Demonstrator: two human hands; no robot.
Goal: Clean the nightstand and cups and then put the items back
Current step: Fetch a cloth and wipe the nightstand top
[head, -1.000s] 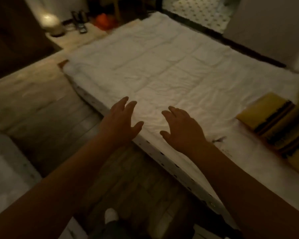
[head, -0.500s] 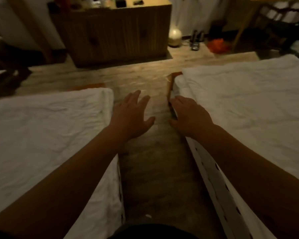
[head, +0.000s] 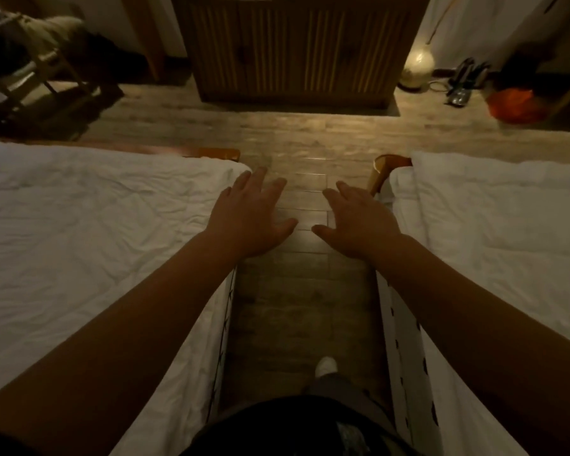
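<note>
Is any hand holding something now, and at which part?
Nothing is held. The left hand and right hand are both open and empty, above the floor.

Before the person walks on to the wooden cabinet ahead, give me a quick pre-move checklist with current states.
1. Left hand empty, fingers spread: ok.
2. Right hand empty, fingers spread: ok.
3. Floor aisle between the left bed and right bed free of obstacles: ok.
4. Wooden cabinet straight ahead: ok.
5. Cups in view: not ok, none visible.
6. Cabinet top and what stands on it: cannot tell, out of frame.
</note>
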